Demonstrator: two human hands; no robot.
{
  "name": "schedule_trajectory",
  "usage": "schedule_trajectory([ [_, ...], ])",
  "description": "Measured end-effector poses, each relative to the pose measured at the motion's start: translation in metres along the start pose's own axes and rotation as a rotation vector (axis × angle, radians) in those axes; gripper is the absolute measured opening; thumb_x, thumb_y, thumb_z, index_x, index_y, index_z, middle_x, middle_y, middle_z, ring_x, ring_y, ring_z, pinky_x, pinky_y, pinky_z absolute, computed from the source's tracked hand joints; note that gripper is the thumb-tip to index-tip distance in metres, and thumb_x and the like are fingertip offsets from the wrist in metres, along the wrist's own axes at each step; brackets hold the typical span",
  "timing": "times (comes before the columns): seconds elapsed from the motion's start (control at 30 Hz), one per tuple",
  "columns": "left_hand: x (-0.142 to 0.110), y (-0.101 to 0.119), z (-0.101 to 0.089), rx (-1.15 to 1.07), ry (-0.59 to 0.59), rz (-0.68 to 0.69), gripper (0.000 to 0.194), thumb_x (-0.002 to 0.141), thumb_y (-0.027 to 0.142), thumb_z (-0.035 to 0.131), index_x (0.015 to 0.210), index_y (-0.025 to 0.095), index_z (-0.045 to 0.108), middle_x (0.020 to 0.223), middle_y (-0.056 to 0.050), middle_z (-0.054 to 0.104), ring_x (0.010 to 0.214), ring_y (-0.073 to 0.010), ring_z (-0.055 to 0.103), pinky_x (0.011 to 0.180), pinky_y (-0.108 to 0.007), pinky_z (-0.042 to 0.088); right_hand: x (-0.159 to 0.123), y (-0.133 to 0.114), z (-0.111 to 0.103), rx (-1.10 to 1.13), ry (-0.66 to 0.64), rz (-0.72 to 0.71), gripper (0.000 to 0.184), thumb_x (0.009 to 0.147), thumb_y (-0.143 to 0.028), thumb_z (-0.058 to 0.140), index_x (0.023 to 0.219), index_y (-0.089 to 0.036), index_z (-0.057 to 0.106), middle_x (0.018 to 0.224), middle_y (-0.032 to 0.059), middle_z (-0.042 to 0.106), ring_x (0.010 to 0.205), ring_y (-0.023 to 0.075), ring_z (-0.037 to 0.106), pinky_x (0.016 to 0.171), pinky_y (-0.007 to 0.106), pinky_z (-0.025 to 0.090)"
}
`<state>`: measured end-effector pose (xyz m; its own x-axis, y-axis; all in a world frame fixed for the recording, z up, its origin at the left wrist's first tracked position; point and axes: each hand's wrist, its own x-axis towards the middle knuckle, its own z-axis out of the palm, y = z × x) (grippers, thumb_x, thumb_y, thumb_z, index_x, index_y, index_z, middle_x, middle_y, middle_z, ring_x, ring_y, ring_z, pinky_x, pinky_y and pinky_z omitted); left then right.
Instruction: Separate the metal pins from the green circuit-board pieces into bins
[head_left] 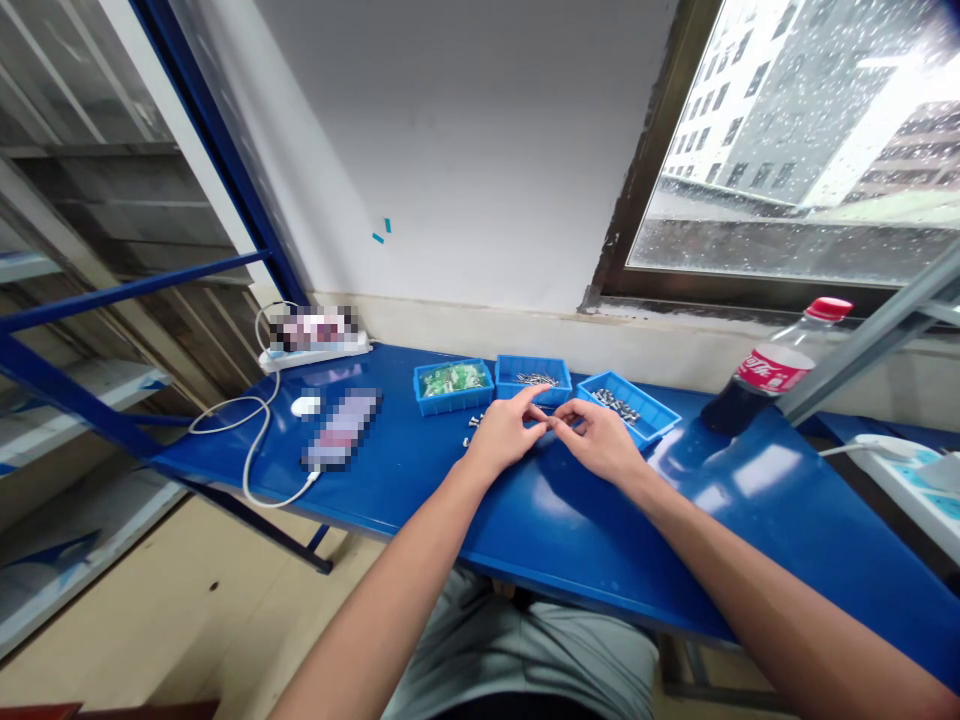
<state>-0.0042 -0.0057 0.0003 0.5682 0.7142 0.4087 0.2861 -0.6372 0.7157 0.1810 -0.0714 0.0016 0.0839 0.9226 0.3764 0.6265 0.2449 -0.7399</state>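
My left hand (pixel 508 428) and my right hand (pixel 596 437) meet above the blue table, fingertips almost touching. Each is closed in a pinch; what sits between the fingers is too small to make out. Just behind them stands a blue bin (pixel 533 365) with thin metal screws (pixel 537 380). To the right, an angled blue bin (pixel 654 425) contains small metal fasteners (pixel 616 404). A third blue bin (pixel 453 402), on the left, holds green and clear packets (pixel 452 378). A few loose metal pieces (pixel 471 430) lie beside my left hand, partly covered by it.
A cola bottle (pixel 776 365) stands at the right near the window. On the left lie a charging phone (pixel 341 430), its white cable (pixel 251 460), a white round object (pixel 305 406) and a power strip (pixel 319 352). Another power strip (pixel 911 480) is at far right.
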Motion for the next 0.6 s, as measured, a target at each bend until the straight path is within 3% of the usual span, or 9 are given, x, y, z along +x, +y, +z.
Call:
schedule_trajectory([
  [0.17, 0.0012, -0.0013, 0.0004, -0.047, 0.007, 0.013, 0.062, 0.089, 0.014, 0.071, 0.149, 0.027, 0.059, 0.105, -0.001, 0.082, 0.098, -0.0205, 0.079, 0.097, -0.033, 0.062, 0.0015, 0.0028, 0.0002, 0.008, 0.011, -0.011, 0.012, 0.088, -0.027, 0.061, 0.09, -0.023, 0.072, 0.086, 0.002, 0.075, 0.079, 0.0211, 0.069, 0.072, 0.033, 0.053],
  [0.47, 0.0055, 0.0007, 0.001, -0.442, 0.108, -0.112, 0.06, 0.088, 0.019, 0.076, 0.145, 0.016, 0.059, 0.106, -0.01, 0.081, 0.096, -0.0205, 0.078, 0.092, -0.034, 0.063, -0.0005, 0.0066, 0.0017, -0.061, -0.079, -0.118, 0.029, 0.103, -0.043, 0.053, 0.092, -0.024, 0.071, 0.085, 0.0041, 0.073, 0.075, 0.0219, 0.065, 0.068, 0.034, 0.05],
  [0.6, 0.0053, 0.0017, 0.0007, -0.434, 0.098, -0.139, 0.045, 0.088, 0.029, 0.08, 0.13, 0.016, 0.072, 0.114, -0.012, 0.08, 0.099, -0.0224, 0.077, 0.092, -0.035, 0.063, -0.0025, 0.0085, 0.008, 0.064, -0.135, -0.064, 0.032, 0.104, -0.045, 0.05, 0.091, -0.024, 0.07, 0.084, 0.0034, 0.074, 0.078, 0.0222, 0.069, 0.072, 0.034, 0.054],
])
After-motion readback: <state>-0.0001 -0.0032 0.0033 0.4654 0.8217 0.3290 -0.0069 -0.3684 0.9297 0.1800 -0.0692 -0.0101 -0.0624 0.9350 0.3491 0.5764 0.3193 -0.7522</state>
